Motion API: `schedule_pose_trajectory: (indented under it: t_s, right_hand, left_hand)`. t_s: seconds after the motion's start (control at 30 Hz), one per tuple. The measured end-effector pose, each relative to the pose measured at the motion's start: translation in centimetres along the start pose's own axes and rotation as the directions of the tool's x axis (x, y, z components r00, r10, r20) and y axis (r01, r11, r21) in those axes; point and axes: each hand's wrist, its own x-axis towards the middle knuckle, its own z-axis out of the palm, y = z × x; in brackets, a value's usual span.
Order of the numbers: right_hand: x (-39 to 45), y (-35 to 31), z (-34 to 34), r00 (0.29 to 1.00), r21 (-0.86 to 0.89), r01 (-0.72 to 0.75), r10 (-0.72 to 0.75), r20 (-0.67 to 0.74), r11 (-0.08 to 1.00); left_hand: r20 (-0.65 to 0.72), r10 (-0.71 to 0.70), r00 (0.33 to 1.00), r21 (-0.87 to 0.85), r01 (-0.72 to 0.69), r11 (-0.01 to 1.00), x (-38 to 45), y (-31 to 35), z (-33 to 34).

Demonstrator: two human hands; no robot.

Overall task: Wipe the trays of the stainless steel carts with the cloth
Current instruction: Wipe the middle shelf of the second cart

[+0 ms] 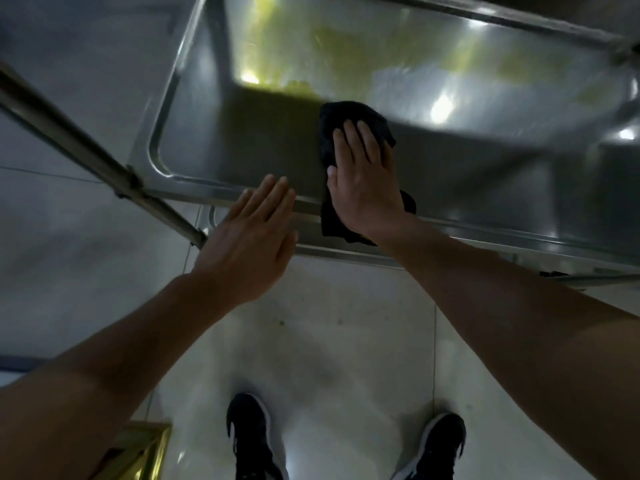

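Steel tray point(242, 140): right hand point(363, 188) presses cloth point(346, 116) at near rim.

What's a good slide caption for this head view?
Right hand presses cloth on tray; left hand open.

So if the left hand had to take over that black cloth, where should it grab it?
Probably the tail of the black cloth draped over the near rim of the cart tray, pinched from the person's side. That part hangs free, while the right hand lies flat on the rest. The left hand sits open just beside it.
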Motion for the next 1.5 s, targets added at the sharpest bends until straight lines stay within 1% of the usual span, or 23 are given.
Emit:
schedule_pose_trajectory:
  t_s: [0.23, 0.37, 0.5, 0.73, 0.97, 1.23, 1.3, 1.37, 1.5]
  right_hand:
    - [2.8, -6.8, 0.7, 0.992, -0.046, 0.123, -0.122, 0.012, 0.991]
    - [4.6, -10.8, 1.3, 0.986, -0.051, 0.168, -0.168, 0.009, 0.984]
    - [6.1, -14.6, 1.3, 0.975, -0.038, 0.221, -0.221, 0.012, 0.974]
    - [8.4, -19.1, 1.4, 0.954, -0.010, 0.298, -0.297, 0.046, 0.955]
    - [11.3, -19.0, 1.5, 0.936, -0.002, 0.350, -0.349, 0.042, 0.937]
    - [14.5, -17.4, 1.0, 0.955, 0.031, 0.293, -0.294, 0.030, 0.956]
    - [15.5, -16.8, 0.9, 0.960, 0.039, 0.277, -0.279, 0.029, 0.960]
    - [16.5, -16.4, 0.7, 0.964, 0.059, 0.260, -0.263, 0.047, 0.964]
    - [18.0, -15.8, 0.3, 0.969, 0.078, 0.229, -0.235, 0.077, 0.970]
  left_hand:
    - [-0.018, -0.091, 0.996, 0.026, 0.091, 0.995, -3.1, -5.4, -1.0]
    - [-0.022, -0.150, 0.988, 0.014, 0.150, 0.989, -4.3, -8.0, -1.5]
    - [-0.077, -0.178, 0.981, -0.005, 0.178, 0.984, -5.5, -9.7, -1.7]
    - [-0.068, -0.189, 0.980, -0.023, 0.188, 0.982, -6.7, -11.7, -1.8]
    - [-0.071, -0.177, 0.982, 0.021, 0.179, 0.984, -6.4, -11.5, -1.9]
    - [-0.065, -0.180, 0.981, 0.017, 0.182, 0.983, -3.1, -11.3, -2.9]
    - [-0.071, -0.168, 0.983, 0.045, 0.171, 0.984, -2.0, -11.4, -3.1]
    - [-0.073, -0.167, 0.983, 0.073, 0.173, 0.982, -0.9, -11.6, -3.2]
    - [-0.053, -0.206, 0.977, 0.075, 0.210, 0.975, 0.8, -11.7, -3.4]
